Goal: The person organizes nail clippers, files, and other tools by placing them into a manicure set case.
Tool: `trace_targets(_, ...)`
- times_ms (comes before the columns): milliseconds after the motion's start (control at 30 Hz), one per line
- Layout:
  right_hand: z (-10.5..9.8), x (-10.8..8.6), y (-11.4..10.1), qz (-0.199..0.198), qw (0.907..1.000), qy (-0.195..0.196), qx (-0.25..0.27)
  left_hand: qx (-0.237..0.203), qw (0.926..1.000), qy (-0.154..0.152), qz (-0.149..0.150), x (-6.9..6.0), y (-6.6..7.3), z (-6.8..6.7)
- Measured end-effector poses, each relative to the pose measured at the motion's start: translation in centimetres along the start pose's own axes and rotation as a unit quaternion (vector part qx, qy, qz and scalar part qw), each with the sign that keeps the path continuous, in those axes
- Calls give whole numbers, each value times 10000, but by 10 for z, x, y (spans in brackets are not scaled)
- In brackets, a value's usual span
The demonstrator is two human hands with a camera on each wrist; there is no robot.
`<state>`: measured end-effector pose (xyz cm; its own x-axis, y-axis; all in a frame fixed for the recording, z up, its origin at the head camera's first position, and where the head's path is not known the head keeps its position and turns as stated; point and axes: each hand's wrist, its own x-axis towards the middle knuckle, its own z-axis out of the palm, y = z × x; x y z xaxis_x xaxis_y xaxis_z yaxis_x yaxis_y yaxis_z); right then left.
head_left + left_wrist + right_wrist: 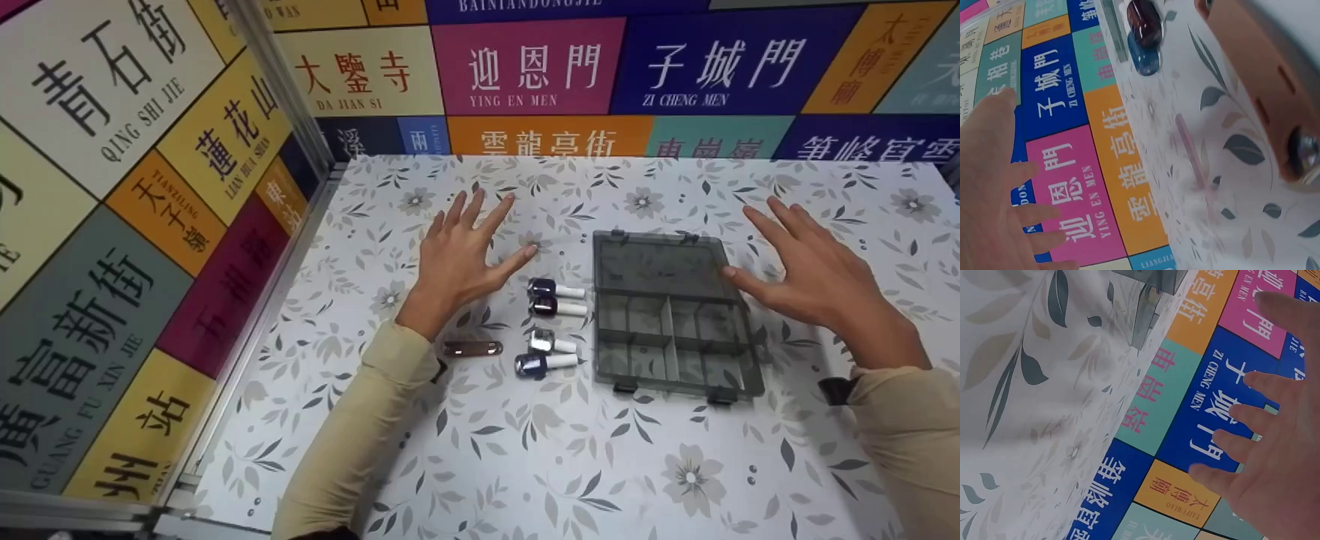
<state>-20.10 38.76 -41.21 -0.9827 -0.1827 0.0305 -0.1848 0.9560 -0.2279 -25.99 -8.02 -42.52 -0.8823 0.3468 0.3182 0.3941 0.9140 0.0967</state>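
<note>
My left hand [466, 259] is spread above the table, holding nothing, up and left of several nail polish bottles [545, 305] with white caps. A brown oblong item [472, 348] lies below that hand, near the sleeve cuff. My right hand [821, 277], fingers also spread, holds nothing; its thumb is by the right edge of a grey see-through box [660, 262] with divided compartments. The left wrist view shows the hand [999, 197], two bottles [1144, 25] and the brown item [1264, 84] close up. In the right wrist view the hand [1280, 422] is empty, with a box corner [1148, 320] at the top.
A white cloth with a leaf and flower print [510, 465] covers the table. Colourful panels with lettering [525, 67] stand behind it, and more panels [112, 247] line the left side.
</note>
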Motion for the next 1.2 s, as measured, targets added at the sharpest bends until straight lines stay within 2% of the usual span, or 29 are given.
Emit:
trace_targets(200, 1, -9, -3, 39, 10000, 2, -25, 7, 9996, 62, 267, -7, 10, 3)
trace_targets(400, 8, -14, -4, 74, 10000, -57, 7, -121, 9989, -59, 439, -12, 18, 9)
trace_targets(567, 13, -16, -2, 84, 9998, -138, 121, -253, 9982, -270, 471, -14, 24, 15)
trace_targets(800, 20, -18, 1, -104, 9994, -111, 300, -612, 9961, -371, 517, -16, 32, 22)
trace_targets(1200, 31, -23, 2, 18, 9989, -349, 324, -640, 9944, -568, 622, -22, 43, 36)
